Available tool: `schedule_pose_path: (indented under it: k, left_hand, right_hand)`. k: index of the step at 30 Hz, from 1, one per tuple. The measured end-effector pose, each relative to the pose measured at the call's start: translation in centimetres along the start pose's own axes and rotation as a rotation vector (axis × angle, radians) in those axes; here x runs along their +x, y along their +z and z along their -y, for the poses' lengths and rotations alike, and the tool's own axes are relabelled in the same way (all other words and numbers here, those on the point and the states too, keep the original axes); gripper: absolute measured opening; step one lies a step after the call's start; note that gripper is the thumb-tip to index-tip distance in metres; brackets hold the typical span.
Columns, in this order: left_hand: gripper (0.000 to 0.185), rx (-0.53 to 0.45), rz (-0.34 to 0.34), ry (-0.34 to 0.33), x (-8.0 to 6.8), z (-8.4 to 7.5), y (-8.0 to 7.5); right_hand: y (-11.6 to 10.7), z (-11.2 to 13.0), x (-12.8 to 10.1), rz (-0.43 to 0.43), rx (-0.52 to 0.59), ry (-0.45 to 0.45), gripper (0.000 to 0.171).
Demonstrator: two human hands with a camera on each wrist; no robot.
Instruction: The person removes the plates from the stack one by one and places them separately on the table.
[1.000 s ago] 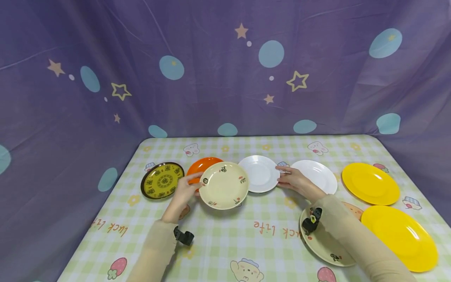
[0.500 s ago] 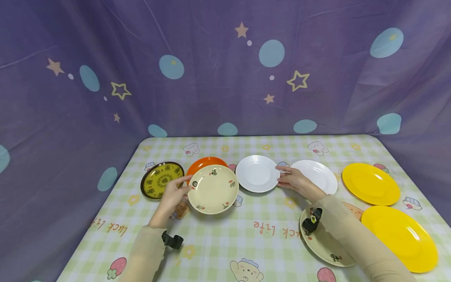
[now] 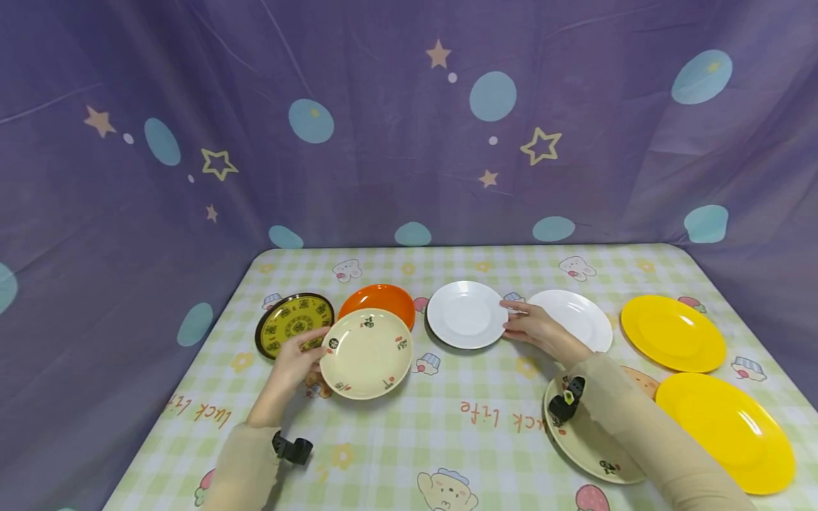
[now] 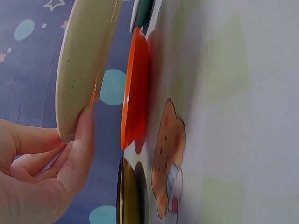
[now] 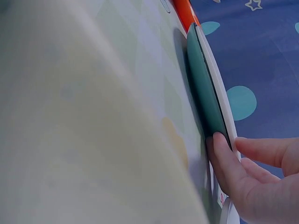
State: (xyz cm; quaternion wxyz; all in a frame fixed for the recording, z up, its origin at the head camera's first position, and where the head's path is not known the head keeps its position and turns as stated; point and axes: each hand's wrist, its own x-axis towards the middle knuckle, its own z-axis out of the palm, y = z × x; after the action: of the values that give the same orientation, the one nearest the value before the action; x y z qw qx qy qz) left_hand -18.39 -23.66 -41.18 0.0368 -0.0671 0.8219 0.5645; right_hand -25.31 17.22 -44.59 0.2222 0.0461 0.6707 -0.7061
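My left hand (image 3: pixel 294 365) pinches the left rim of a cream plate (image 3: pixel 367 355) with small dark and red prints. The left wrist view shows that plate raised above the table, apart from the orange plate (image 4: pixel 136 88). My right hand (image 3: pixel 535 328) pinches the right rim of a white plate (image 3: pixel 466 314). Directly under the white plate, the right wrist view shows a teal plate (image 5: pixel 202 79), with the fingers gripping at both edges. Seen from the head, the teal one is almost entirely hidden, and the cream plate overlaps the front of the orange one.
An olive plate with a dark rim (image 3: pixel 297 328) lies at the left. Right of my right hand is another white plate (image 3: pixel 578 316). Two yellow plates (image 3: pixel 672 332) lie at the far right. A second cream plate (image 3: pixel 584 447) is partly hidden under my right forearm.
My left hand has carried the cream plate left and toward me, uncovering more of the orange plate and the white plate's left edge. My right hand has stayed in place.
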Motion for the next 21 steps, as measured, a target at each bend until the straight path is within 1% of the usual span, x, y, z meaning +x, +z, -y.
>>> schedule_pose_path:
  k: [8, 16, 21]
  left_hand:
    - [0.039, 0.008, -0.021, -0.013, -0.5, 0.8, -1.2]
    - [0.041, 0.018, -0.026, -0.026, -1.1, 1.4, -2.5]
    - [0.041, 0.039, -0.028, -0.007, -1.6, 1.9, -3.3]
  right_hand:
    - [0.0, 0.0, 0.0, -0.007, 0.001, 0.016, 0.059]
    - [-0.1, 0.1, 0.0, 0.006, 0.004, 0.003, 0.058]
    - [-0.1, 0.1, -0.1, 0.002, 0.006, 0.007, 0.058]
